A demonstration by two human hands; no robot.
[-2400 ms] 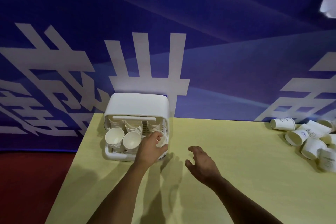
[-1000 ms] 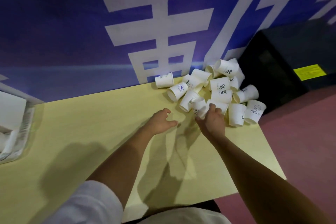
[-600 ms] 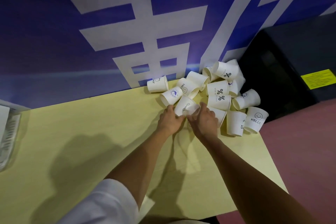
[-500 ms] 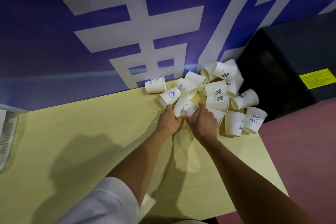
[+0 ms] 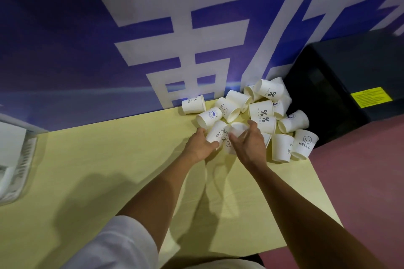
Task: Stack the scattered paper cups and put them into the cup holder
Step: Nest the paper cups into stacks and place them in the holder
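Both hands moved off the cup holder (image 5: 15,159) at the left edge to the cup pile (image 5: 262,113) at the far right corner of the table (image 5: 109,159). Left hand (image 5: 200,146) grips the bear-print cup (image 5: 218,134). Right hand (image 5: 250,145) grips a second cup (image 5: 238,128) touching it. Step looks like nesting the first pair. Next: align base to mouth and push in.

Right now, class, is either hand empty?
No: the left hand grips the bear-print cup, and the right hand grips a smiley-print cup.
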